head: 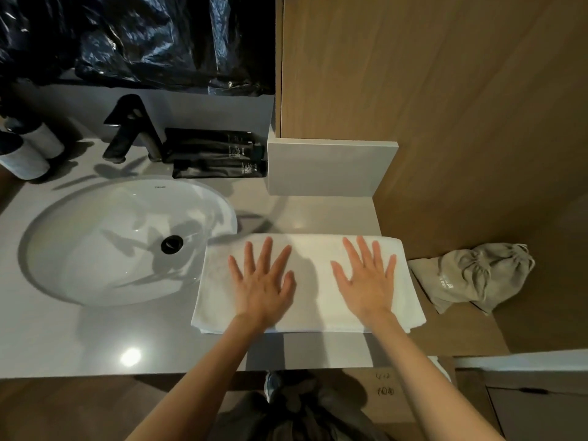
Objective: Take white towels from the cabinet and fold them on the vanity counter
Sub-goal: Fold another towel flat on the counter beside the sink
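Observation:
A white towel (313, 283), folded into a wide rectangle, lies flat on the grey vanity counter (95, 342) just right of the sink. My left hand (264, 281) rests palm down on the towel's left half, fingers spread. On the right half, my right hand (366, 278) lies the same way, flat and splayed. Neither hand grips anything. The towel's right end reaches past the counter's edge toward the wooden surface.
A white oval sink (127, 240) with a black drain sits to the left, a black faucet (133, 128) behind it. Black toiletry tubes (216, 152) lie by the backsplash. Two white cups (28, 151) stand far left. A beige drawstring bag (477, 276) lies on the wooden shelf at right.

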